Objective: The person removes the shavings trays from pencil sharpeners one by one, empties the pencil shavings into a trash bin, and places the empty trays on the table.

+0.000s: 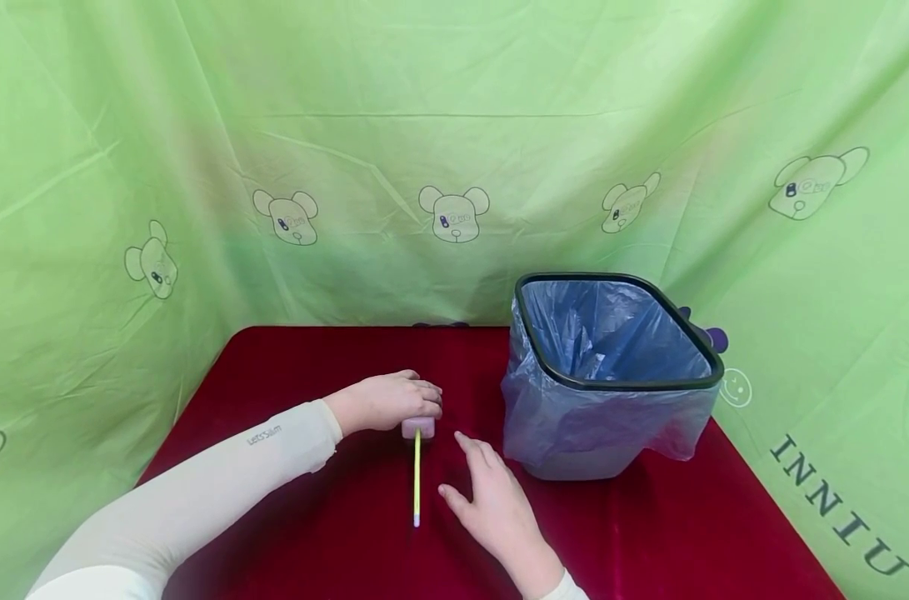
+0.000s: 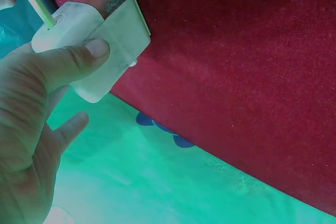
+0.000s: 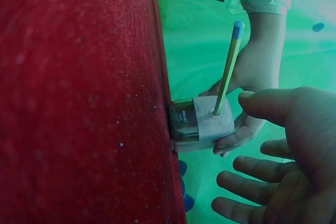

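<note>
A pale pencil sharpener point(image 1: 418, 428) stands on the red tablecloth, its clear shavings compartment point(image 3: 185, 121) at the bottom with dark shavings inside. My left hand point(image 1: 391, 402) grips it from the far side, thumb pressed along one face in the left wrist view. A yellow-green pencil point(image 1: 417, 481) is stuck point-first into the sharpener's hole, its tip hidden inside. The pencil's pale blue end points back toward me. To the right of the pencil, my right hand point(image 1: 499, 508) hovers with fingers spread and holds nothing.
A bin point(image 1: 574, 467) lined with a blue plastic bag point(image 1: 611, 417) and topped by a black rim stands at the right of the table. Green printed cloth point(image 1: 454, 150) hangs behind and on both sides. The red table point(image 1: 304, 525) spreads under both arms.
</note>
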Demonstrator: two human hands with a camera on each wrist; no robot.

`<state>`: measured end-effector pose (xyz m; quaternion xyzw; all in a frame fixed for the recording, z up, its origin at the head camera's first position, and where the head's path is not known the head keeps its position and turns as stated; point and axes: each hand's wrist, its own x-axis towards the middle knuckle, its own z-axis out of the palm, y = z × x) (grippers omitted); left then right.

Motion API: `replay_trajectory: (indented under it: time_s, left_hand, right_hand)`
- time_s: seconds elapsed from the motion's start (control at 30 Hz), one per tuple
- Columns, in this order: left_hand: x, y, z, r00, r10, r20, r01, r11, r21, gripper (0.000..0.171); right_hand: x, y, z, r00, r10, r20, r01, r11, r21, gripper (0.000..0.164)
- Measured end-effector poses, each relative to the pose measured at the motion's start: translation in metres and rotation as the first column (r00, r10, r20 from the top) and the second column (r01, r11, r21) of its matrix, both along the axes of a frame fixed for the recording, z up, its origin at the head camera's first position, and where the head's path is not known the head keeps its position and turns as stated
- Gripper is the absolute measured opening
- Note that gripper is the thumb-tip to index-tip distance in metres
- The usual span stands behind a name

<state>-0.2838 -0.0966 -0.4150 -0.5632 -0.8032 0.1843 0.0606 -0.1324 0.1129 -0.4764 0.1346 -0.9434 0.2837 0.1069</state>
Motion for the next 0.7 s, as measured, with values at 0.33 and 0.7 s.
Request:
replay_trajectory:
  time_s: [0.33, 0.7]
  left_hand:
    - [0.002, -0.006, 0.005, 0.998, 0.03, 0.054, -0.032, 0.999, 0.038, 0.052]
    - [0.005, -0.013, 0.01, 0.995, 0.04, 0.088, -0.046, 0.996, 0.07, 0.05]
  right_hand:
    - [0.0, 0.001, -0.001, 1.0, 0.001, -0.024, -0.001, 1.0, 0.0, 0.074]
    - [0.0, 0.001, -0.002, 0.999, -0.003, -0.044, 0.003, 1.0, -0.002, 0.074]
